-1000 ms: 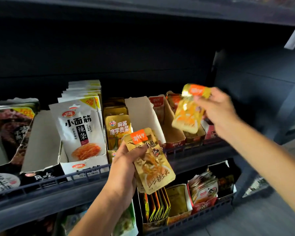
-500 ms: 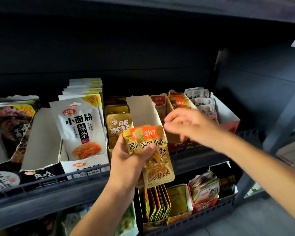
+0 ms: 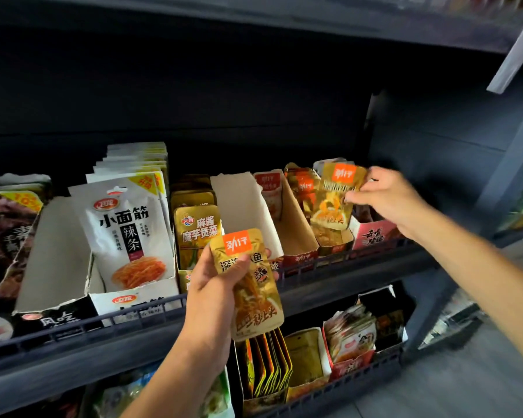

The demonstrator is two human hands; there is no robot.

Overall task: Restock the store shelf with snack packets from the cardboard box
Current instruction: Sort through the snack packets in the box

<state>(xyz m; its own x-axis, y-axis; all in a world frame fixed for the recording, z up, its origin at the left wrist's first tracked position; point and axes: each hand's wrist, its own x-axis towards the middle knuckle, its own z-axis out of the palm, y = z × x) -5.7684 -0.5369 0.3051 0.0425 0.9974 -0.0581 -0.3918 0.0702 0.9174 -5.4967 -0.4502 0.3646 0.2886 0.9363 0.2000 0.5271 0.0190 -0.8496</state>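
The dark store shelf (image 3: 329, 285), fronted by a low rail, is taken as the landmark. At its far left, dark-printed packets (image 3: 6, 230) are seen beside an open cardboard display tray (image 3: 55, 260). To the right of that tray, a row of white noodle-snack packets (image 3: 127, 233) is stood upright in its own white carton, and a row of small gold packets (image 3: 197, 227) is stacked just beside it.

In front of the shelf rail, near its middle, a gold snack packet with an orange label (image 3: 251, 285) is gripped by the left hand (image 3: 215, 300); the thumb is pressed across the packet's face and the fingers are curled behind it, though whether one packet or several is held cannot be told.

Behind this hand, an open cardboard tray (image 3: 284, 224) with a tall white flap is set on the shelf. To its right, a second gold packet with an orange label (image 3: 335, 197) is pinched at its right edge between thumb and fingertips of the right hand (image 3: 387, 197), and is held upright over a tray of like packets (image 3: 302, 188), next to a pink-and-white carton (image 3: 372, 236).

On the lower shelf tier (image 3: 338, 396), under the landmark shelf, further gold and orange packets (image 3: 269, 360) are stood on edge beside a red tray of mixed packets (image 3: 351, 342).
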